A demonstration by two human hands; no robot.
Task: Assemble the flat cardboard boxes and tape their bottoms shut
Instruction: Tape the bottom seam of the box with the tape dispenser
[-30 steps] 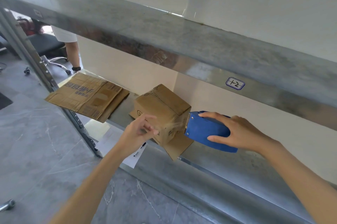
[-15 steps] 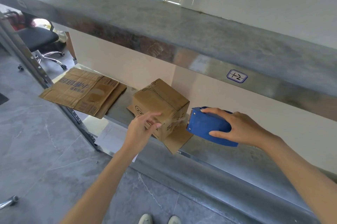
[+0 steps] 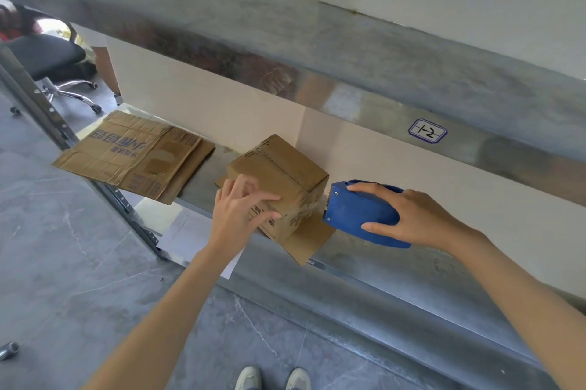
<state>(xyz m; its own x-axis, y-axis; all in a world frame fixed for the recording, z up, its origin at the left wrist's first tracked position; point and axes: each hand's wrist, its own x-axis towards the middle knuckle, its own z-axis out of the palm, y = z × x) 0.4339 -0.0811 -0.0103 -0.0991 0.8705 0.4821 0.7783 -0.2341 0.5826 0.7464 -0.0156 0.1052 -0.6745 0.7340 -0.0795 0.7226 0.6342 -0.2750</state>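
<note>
Shelf point(image 3: 380, 266) | left hand point(image 3: 236, 215) on box point(image 3: 285, 167) | right hand point(image 3: 418, 218) grips dispenser point(image 3: 355, 215) alongside

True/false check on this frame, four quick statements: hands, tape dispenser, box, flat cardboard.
1. The right hand grips the blue tape dispenser. True.
2. The dispenser's toothed end points toward the assembled box. True.
3. The left hand hangs free and touches nothing. False: its fingers rest on the near face of the assembled box.
4. The flat cardboard stack lies to the right of the assembled box. False: it lies to the left of it, on the same shelf, overhanging the front edge.
</note>
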